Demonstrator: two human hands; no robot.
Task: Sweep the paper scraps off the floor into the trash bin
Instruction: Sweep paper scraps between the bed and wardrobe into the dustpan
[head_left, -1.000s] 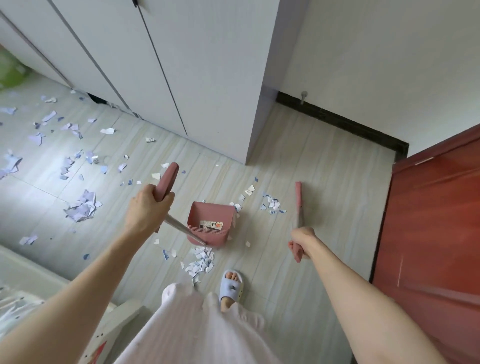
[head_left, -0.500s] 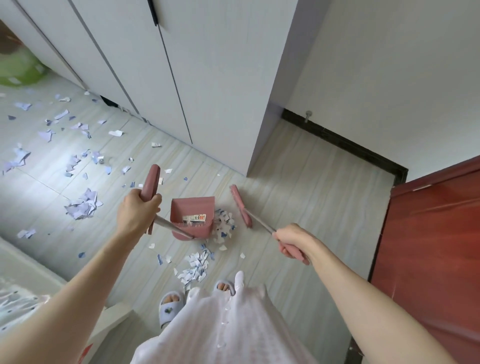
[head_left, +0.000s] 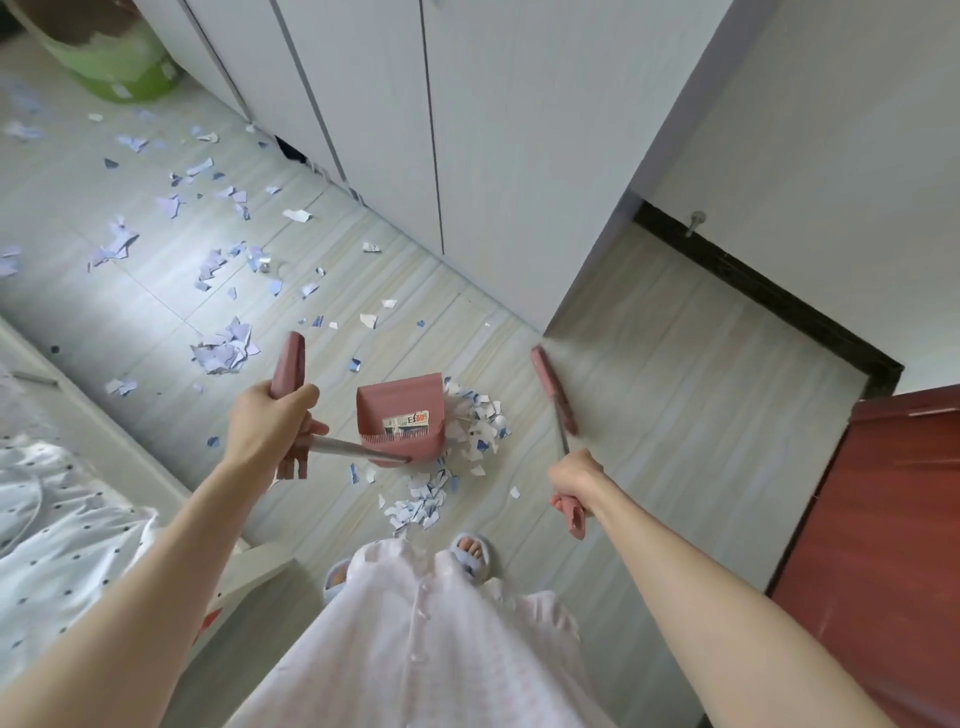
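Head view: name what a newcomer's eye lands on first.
The pink dustpan stands mid-floor with a heap of paper scraps at its right side. The left hand grips its handle; the right hand grips a pink broom. More scraps litter the floor toward the left, and a green bin sits in the top-left corner.

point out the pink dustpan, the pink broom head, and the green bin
pink plastic dustpan (head_left: 400, 410), head view, on the inner back wall above the label.
pink broom head (head_left: 553, 389), head view, on the middle of the bar.
green round trash bin (head_left: 122, 73), head view, on its outer side wall.
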